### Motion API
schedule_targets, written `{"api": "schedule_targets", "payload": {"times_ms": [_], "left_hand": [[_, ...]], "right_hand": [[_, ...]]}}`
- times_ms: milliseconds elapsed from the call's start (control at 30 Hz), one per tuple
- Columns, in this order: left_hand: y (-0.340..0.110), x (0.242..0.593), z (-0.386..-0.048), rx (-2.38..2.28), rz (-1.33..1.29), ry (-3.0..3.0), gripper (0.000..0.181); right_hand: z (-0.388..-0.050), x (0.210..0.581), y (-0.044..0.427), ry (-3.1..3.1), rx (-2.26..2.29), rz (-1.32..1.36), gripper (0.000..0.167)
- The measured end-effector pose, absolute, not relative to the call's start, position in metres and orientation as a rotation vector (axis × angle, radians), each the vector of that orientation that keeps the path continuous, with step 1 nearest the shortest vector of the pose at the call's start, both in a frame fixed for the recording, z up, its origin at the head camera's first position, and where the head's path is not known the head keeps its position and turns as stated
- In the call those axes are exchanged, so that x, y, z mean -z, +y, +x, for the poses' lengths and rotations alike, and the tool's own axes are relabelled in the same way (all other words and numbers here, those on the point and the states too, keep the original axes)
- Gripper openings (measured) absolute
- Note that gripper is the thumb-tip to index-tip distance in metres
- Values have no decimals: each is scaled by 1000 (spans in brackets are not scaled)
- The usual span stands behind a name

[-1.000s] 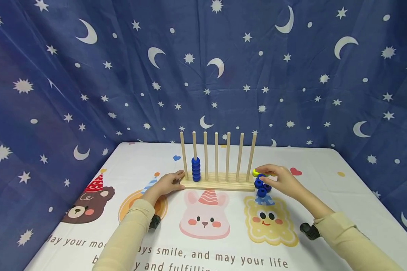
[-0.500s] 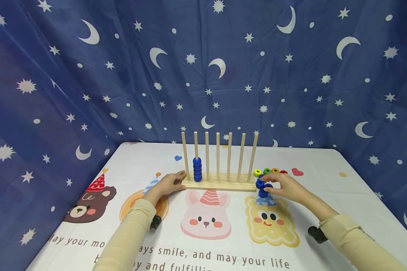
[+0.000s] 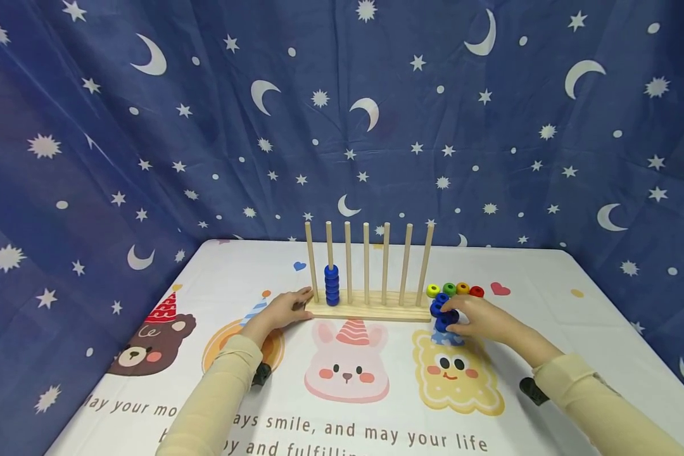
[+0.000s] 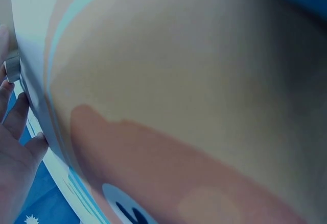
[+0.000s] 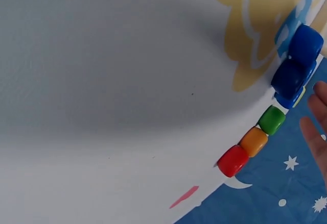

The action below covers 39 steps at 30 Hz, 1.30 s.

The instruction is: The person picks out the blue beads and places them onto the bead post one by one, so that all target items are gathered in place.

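A wooden rack (image 3: 370,310) with several upright pegs stands mid-table, and a stack of blue beads (image 3: 332,286) sits on its second peg from the left. My left hand (image 3: 282,310) grips the rack's left end, thumb in front and fingers behind; the left wrist view shows the fingers (image 4: 18,114) close to the rack's end (image 4: 13,68). Beyond the rack's right end lie loose blue beads (image 3: 437,308), partly hidden by my right hand (image 3: 484,316). Its thumb and fingers are spread around the front blue bead (image 3: 446,324); a gap shows in the right wrist view.
Behind the blue beads, a row holds a yellow bead (image 3: 433,291), a green bead (image 3: 449,289), an orange bead (image 3: 462,289) and a red bead (image 3: 476,292). A printed white cloth (image 3: 342,418) covers the table. A starry blue curtain (image 3: 296,145) hangs behind.
My right hand has drawn back from over the yellow bead to the front blue beads, uncovering the coloured row. Some blue beads have shifted slightly. My left hand stays at the rack.
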<state>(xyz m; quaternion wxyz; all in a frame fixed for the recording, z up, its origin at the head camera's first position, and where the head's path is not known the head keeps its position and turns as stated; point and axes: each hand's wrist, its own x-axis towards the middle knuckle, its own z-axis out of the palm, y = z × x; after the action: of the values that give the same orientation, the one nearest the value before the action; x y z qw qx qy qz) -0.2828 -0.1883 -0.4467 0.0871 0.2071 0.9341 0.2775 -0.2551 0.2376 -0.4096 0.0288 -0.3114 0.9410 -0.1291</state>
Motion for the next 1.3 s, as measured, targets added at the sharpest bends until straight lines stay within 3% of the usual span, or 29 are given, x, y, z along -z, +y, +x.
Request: {"api": "schedule_targets", "payload": {"times_ms": [467, 1300], "left_hand": [[-187, 446, -280, -855, 605, 2786, 58], [-188, 446, -282, -859, 593, 2770, 60]], "right_hand": [[-264, 417, 233, 2936, 204, -1077, 25], [-259, 417, 229, 2935, 242, -1000, 27]]}}
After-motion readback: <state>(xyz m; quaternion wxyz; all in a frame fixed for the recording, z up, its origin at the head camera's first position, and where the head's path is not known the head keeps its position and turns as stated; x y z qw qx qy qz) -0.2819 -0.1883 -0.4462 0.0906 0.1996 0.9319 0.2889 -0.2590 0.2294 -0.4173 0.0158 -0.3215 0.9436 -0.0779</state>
